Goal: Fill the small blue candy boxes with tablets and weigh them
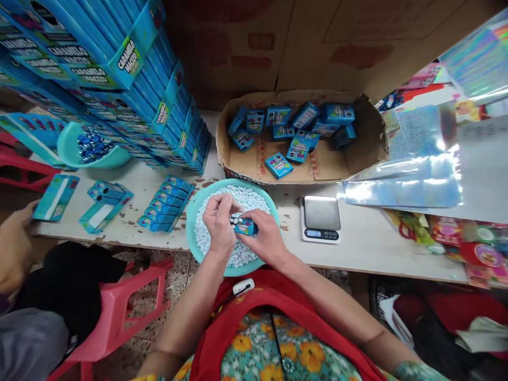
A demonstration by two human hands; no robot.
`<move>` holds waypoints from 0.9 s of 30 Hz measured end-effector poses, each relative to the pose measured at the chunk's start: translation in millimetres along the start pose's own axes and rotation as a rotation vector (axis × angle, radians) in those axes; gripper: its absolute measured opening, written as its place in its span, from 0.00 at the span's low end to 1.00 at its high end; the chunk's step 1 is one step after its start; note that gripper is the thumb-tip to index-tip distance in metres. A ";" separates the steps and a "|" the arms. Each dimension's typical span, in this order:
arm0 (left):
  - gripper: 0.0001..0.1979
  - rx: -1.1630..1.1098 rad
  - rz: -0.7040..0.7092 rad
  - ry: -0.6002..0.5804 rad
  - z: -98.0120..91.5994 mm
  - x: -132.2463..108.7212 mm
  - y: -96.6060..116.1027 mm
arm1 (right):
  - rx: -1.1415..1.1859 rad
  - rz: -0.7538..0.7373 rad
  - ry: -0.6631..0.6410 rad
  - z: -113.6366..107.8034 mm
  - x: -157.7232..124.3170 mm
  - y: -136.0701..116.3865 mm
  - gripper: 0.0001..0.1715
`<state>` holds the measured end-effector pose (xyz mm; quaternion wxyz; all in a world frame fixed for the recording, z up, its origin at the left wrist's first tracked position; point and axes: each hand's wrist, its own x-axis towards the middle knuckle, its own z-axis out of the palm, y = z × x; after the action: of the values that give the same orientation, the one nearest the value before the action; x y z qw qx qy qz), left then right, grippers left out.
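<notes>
Over a turquoise basin (191,227) full of pale blue-white candies (246,254), my right hand (264,233) grips a small blue candy box (245,226) lying on its side. My left hand (220,222) is at the box's left end, its fingers curled around a few candies (237,218) at the box's opening. Both hands touch or nearly touch around the box. Whether more candies lie inside my left palm is hidden.
Behind the basin is a cardboard tray (329,164) with several blue boxes. A digital scale (320,219) stands right. Tall stacked cartons (159,100), a small bowl (65,148) and a row of boxes (166,203) are left. Another person's hand (16,243) holds a blue carton (57,197).
</notes>
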<state>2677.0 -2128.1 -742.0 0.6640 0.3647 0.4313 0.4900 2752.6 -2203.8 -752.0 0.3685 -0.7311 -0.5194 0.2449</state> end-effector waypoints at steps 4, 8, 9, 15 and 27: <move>0.10 -0.019 -0.014 -0.095 -12.8 8.4 1.1 | 0.060 -0.016 -0.023 -0.1 0.5 5.9 0.17; 0.12 0.197 0.080 0.012 -52.9 30.3 -20.8 | 0.158 -0.024 0.053 -25.7 -7.8 4.0 0.17; 0.13 0.370 0.092 0.007 -63.9 34.9 -32.1 | 0.176 -0.027 0.070 -32.4 -11.2 2.1 0.17; 0.20 1.437 0.176 -0.262 -79.1 24.0 -94.6 | 0.160 0.020 0.112 -39.2 -19.0 3.3 0.19; 0.09 0.928 0.048 -0.095 -66.9 29.3 -92.4 | 0.050 0.068 0.075 -29.0 -17.6 20.2 0.17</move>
<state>2650.1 -2119.1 -856.3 0.4381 0.6550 0.5657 0.2432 2779.7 -2232.4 -750.8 0.3973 -0.7475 -0.4739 0.2426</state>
